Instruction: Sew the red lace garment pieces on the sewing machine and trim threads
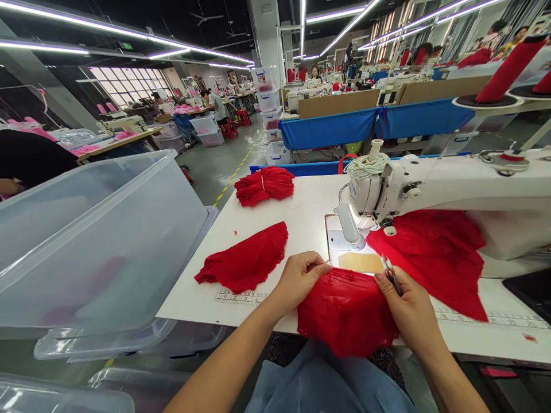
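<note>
A red lace piece hangs over the front edge of the white sewing table. My left hand pinches its upper left edge, fingers closed. My right hand grips its upper right edge and also holds small metal snips pointing up. Both hands sit just in front of the white sewing machine and its needle plate.
A stack of red pieces lies left of my hands; a tied red bundle sits further back. More red fabric lies under the machine arm. Clear plastic bins stand at left. Other workers sit at distant tables.
</note>
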Action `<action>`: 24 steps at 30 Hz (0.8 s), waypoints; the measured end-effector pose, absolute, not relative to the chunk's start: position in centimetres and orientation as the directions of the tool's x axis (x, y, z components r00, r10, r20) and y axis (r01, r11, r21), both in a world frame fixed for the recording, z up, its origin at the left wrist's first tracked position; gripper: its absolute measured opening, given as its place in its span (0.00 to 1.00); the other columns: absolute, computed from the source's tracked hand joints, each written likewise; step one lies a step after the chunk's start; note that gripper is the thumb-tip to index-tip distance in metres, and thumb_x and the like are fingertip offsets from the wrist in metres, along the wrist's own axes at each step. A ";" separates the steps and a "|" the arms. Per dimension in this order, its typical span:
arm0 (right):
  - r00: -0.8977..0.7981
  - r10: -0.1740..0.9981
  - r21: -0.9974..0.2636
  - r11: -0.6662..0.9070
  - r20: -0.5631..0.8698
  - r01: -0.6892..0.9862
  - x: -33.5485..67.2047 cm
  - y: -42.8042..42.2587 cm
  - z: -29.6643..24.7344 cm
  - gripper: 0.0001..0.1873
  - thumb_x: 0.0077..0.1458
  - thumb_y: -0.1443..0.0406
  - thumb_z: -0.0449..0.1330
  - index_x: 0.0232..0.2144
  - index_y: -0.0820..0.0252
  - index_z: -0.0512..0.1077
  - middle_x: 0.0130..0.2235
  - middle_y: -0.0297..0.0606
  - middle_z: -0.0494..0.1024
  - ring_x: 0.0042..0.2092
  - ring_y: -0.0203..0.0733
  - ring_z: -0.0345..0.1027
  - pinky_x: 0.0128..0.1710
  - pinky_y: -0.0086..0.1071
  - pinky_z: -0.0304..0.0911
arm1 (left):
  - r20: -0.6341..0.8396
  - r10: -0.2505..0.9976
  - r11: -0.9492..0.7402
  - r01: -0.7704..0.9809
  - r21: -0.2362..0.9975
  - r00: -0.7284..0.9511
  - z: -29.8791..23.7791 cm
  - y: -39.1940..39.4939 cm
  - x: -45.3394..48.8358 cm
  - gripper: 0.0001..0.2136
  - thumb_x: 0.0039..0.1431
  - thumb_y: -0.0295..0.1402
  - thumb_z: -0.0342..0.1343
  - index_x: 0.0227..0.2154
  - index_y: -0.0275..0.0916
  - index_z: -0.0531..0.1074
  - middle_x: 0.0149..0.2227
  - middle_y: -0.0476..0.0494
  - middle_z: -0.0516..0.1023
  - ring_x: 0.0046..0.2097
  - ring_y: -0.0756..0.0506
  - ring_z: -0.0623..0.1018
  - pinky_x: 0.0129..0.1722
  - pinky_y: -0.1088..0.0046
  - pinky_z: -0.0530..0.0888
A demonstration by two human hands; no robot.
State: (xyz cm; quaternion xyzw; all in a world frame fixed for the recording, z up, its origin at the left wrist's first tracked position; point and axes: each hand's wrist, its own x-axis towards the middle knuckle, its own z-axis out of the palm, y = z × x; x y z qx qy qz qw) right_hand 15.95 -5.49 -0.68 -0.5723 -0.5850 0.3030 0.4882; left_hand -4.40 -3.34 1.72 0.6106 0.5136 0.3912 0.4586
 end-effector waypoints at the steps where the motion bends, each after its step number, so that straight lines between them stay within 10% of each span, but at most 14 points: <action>1: 0.120 0.973 -0.929 0.145 0.196 0.341 15.8 -5.4 -0.7 0.23 0.51 0.46 0.57 0.19 0.56 0.64 0.20 0.30 0.65 0.23 0.36 0.58 0.21 0.28 0.56 | -0.020 0.982 -0.027 0.247 0.969 0.188 1.6 -3.3 -4.4 0.12 0.53 0.40 0.54 0.21 0.38 0.67 0.23 0.51 0.66 0.29 0.49 0.65 0.30 0.74 0.60; 9: 0.007 0.999 -0.983 0.029 0.031 0.180 15.1 -5.3 -0.4 0.19 0.45 0.48 0.64 0.24 0.58 0.70 0.25 0.34 0.72 0.29 0.41 0.65 0.27 0.29 0.61 | -0.002 0.955 -0.087 0.285 0.955 0.297 2.5 -3.1 -4.1 0.13 0.59 0.42 0.50 0.27 0.38 0.68 0.27 0.51 0.68 0.33 0.49 0.66 0.35 0.74 0.63; 24: -0.011 0.985 -0.938 0.170 0.175 0.301 14.1 -5.2 -0.2 0.20 0.52 0.49 0.58 0.20 0.57 0.67 0.20 0.30 0.64 0.23 0.35 0.56 0.22 0.27 0.56 | 0.008 0.909 -0.223 0.472 0.853 0.416 2.4 -2.4 -4.2 0.15 0.60 0.44 0.50 0.27 0.39 0.72 0.35 0.47 0.70 0.39 0.46 0.69 0.41 0.71 0.66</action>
